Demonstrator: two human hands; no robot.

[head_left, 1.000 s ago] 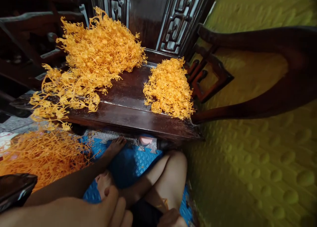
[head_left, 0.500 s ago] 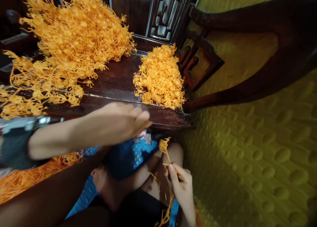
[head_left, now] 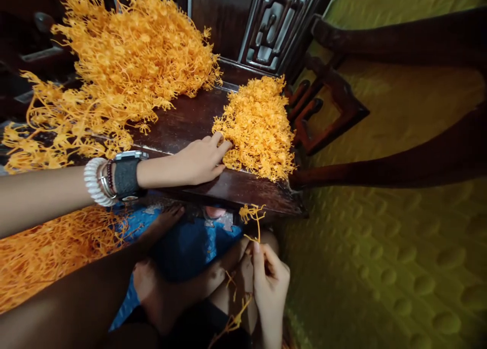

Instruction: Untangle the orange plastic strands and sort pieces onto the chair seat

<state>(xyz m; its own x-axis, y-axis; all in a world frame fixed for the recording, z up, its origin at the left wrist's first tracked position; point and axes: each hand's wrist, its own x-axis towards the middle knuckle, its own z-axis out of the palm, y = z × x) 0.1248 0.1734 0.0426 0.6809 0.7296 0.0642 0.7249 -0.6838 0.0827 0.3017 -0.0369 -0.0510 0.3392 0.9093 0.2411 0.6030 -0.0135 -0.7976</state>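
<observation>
My left hand [head_left: 200, 160] reaches across the dark wooden seat [head_left: 190, 128], its fingertips pressed into the near edge of the small heap of orange plastic bits [head_left: 258, 128]; fingers are bunched together. My right hand [head_left: 269, 280] is low over my knee, pinching the stem of an orange plastic sprig [head_left: 253, 218] that stands upright. A large tangled pile of orange sprigs [head_left: 122, 70] covers the seat's left side. A watch and bracelets [head_left: 114, 179] sit on my left wrist.
More orange sprigs [head_left: 49, 247] lie on the floor at left. A blue foam mat [head_left: 194, 247] is under my bare legs. The carved chair back [head_left: 266, 24], a curved dark armrest [head_left: 380, 156] and a green padded wall [head_left: 380, 247] close in the right.
My left hand moved forward from above the seat's front edge onto the small heap. The right hand holds the sprig in about the same place.
</observation>
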